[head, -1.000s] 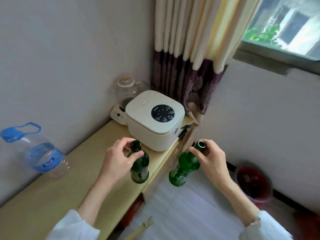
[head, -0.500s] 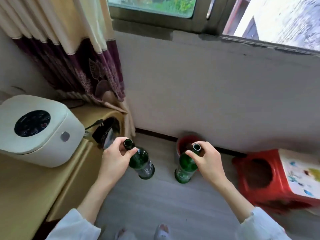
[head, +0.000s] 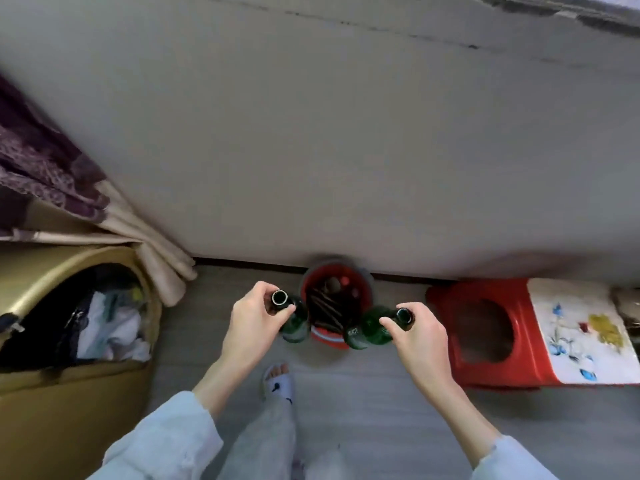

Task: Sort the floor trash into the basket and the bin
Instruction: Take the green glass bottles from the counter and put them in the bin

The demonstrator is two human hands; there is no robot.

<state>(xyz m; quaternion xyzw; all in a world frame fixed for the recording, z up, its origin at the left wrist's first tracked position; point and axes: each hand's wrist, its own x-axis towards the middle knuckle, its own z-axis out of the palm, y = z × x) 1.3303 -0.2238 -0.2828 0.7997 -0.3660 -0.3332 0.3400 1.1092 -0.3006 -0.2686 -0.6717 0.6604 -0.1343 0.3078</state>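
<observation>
At my far left a purple and cream curtain point(head: 69, 188) hangs down over the corner of a yellow cabinet point(head: 52, 420), whose round opening shows a jumble of clothes and bags point(head: 104, 330) inside. Between my hands, against the foot of the wall, stands a small red bin point(head: 313, 336) holding dark sticks and scraps I cannot make out. To its right a red plastic stool point(head: 485, 372) lies tipped on its side, its flower-printed seat facing right. The floor point(head: 363, 410) is grey plank, the wall point(head: 329, 133) in front of me plain grey with a dark skirting line at its base, and my foot in a white slipper point(head: 278, 382) stands just short of the bin. My left hand point(head: 252, 327) grips the neck of a green glass bottle point(head: 294, 327), held nearly upright with its open mouth toward me, just left of the bin's rim. My right hand point(head: 420, 336) pinches the neck of a second green bottle point(head: 372, 332), tilted so that its labelled base points leftward over the bin's near right edge. Both bottles are in the air, neither one inside the bin.
</observation>
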